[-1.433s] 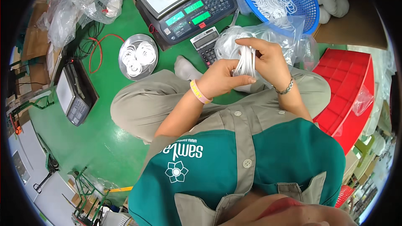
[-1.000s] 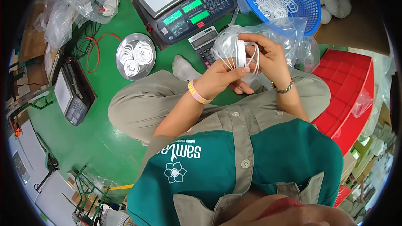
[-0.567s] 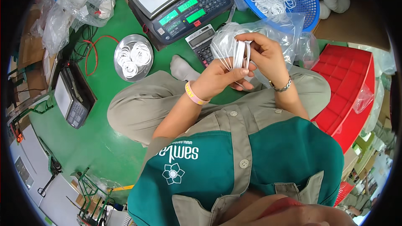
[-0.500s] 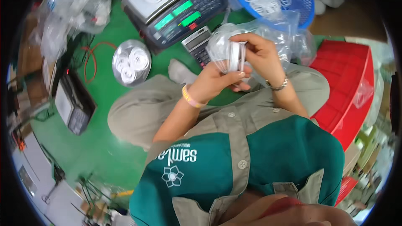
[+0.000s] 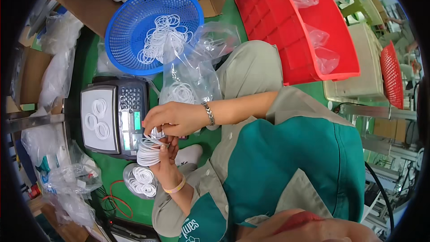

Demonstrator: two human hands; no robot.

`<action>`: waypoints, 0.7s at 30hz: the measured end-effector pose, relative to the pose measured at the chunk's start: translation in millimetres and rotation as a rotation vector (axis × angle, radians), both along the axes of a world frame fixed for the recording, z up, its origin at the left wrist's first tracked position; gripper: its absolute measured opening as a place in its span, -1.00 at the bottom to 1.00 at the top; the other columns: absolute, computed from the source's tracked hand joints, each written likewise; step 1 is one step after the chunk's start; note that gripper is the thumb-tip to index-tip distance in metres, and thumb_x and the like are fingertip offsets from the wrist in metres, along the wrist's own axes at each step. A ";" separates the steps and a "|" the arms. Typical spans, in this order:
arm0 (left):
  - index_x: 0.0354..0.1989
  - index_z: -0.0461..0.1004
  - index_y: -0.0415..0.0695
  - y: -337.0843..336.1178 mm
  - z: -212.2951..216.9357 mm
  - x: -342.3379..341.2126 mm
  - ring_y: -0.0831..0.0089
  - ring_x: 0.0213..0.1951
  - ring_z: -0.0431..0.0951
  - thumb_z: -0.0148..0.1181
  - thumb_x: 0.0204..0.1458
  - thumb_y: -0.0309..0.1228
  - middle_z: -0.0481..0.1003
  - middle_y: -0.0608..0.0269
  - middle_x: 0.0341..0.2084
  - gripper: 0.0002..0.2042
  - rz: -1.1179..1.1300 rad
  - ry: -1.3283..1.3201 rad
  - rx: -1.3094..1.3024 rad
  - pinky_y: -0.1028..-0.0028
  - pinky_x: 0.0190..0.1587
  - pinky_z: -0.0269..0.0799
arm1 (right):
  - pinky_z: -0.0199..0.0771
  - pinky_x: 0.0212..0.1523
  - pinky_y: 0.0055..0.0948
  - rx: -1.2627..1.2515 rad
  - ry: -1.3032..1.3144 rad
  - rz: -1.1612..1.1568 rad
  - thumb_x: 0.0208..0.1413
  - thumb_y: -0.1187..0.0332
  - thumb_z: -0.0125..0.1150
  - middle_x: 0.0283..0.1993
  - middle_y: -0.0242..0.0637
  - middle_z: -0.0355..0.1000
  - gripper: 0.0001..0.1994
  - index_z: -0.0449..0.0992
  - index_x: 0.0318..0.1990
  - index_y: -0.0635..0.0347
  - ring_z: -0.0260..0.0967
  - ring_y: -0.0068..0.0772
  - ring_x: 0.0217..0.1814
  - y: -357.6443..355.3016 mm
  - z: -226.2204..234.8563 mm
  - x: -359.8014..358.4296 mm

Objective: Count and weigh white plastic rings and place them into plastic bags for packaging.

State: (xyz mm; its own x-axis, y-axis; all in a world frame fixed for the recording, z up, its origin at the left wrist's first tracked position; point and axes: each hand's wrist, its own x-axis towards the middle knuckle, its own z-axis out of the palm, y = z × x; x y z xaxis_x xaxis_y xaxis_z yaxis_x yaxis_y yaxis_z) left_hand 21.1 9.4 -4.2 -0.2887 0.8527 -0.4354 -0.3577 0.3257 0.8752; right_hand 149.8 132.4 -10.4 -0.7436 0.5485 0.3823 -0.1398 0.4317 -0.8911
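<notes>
A bundle of thin white rings (image 5: 148, 153) hangs together in my left hand (image 5: 166, 168), its thumb and fingers closed on the near side of the rings. From the right, my right hand (image 5: 175, 118) reaches over with bent fingers and grips the upper end of the same bundle. Its fingertips are partly hidden. Just left of my hands stands a grey scale (image 5: 131, 92) with lit green displays, and small coils of white rings (image 5: 102, 130) lie on its plate. A round metal dish (image 5: 132, 185) with more white ring coils is below my left hand.
Beyond my hands are a blue mesh basket (image 5: 113, 40) of loose white rings and a clear plastic bag (image 5: 204, 74) holding more. A cardboard box (image 5: 85, 0) with white bundles stands farther back. At right is a red crate (image 5: 268, 27) with clear bags. A red cable (image 5: 117, 201) lies on the green floor.
The view has turned, so the scale now appears at left and the red crate at upper right. Both hands still hold the white rings, with my right hand now reaching across over my left.
</notes>
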 end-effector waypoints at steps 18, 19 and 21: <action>-0.14 0.42 -0.31 -8.6 3.7 -4.6 0.29 -0.29 0.57 0.10 0.05 -0.40 0.51 0.07 -0.32 -0.74 -0.066 -0.219 0.233 0.39 -0.21 0.48 | 0.48 -0.20 -0.52 -0.082 -0.035 -0.001 -0.03 0.70 -0.13 0.00 -0.17 0.36 -0.65 0.50 -0.13 0.23 0.40 -0.40 -0.11 -4.1 10.9 -4.8; -0.14 0.42 -0.31 -8.5 4.5 -5.3 0.29 -0.29 0.57 0.09 0.06 -0.39 0.51 0.07 -0.32 -0.74 -0.057 -0.234 0.218 0.40 -0.22 0.48 | 0.48 -0.19 -0.52 -0.096 -0.028 -0.006 -0.02 0.70 -0.13 -0.01 -0.17 0.36 -0.65 0.51 -0.13 0.23 0.40 -0.41 -0.11 -4.0 11.3 -4.7; -0.14 0.42 -0.30 -8.4 5.6 -5.7 0.30 -0.29 0.57 0.08 0.07 -0.38 0.52 0.08 -0.32 -0.74 -0.041 -0.239 0.202 0.41 -0.22 0.48 | 0.47 -0.18 -0.52 -0.088 -0.029 -0.003 0.00 0.68 -0.13 0.00 -0.12 0.35 -0.68 0.49 -0.13 0.27 0.40 -0.40 -0.10 -3.1 11.0 -3.9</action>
